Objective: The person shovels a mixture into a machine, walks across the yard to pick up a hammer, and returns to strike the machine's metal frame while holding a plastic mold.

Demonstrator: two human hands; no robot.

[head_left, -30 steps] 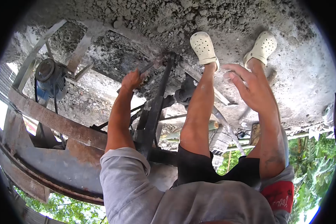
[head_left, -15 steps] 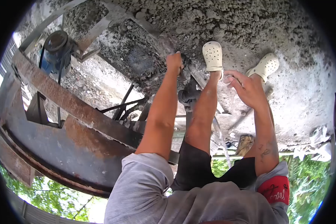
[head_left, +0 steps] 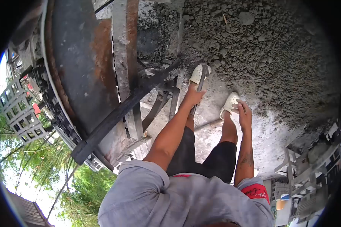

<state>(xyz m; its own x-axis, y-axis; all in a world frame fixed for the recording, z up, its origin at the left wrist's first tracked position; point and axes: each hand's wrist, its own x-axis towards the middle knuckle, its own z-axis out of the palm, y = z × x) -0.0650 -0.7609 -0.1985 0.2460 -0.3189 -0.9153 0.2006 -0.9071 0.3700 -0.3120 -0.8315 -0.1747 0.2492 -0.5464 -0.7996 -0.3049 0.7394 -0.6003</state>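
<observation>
My left hand (head_left: pixel 193 95) is wrapped around a dark bar-like tool (head_left: pixel 203 77). The tool's upper end overlaps the left cream clog (head_left: pixel 195 74) in the head view; its exact kind cannot be made out. My right hand (head_left: pixel 245 115) hangs beside the right cream clog (head_left: pixel 230 104), fingers loosely bent and apart, with nothing visible in them. Dark, lumpy grey material (head_left: pixel 254 56) covers the ground ahead of my feet.
A large rusty metal drum or tank (head_left: pixel 77 56) stands on the left beside a steel beam (head_left: pixel 125 49). A long black bar (head_left: pixel 129 109) slants across it. A pole (head_left: pixel 208 125) lies behind my feet. Slatted wooden pieces (head_left: pixel 310 170) are at the right.
The view has turned and shifted right, bringing more loose material into sight. My left hand, still gripping the tool, has come back from the machine frame to beside the left clog.
</observation>
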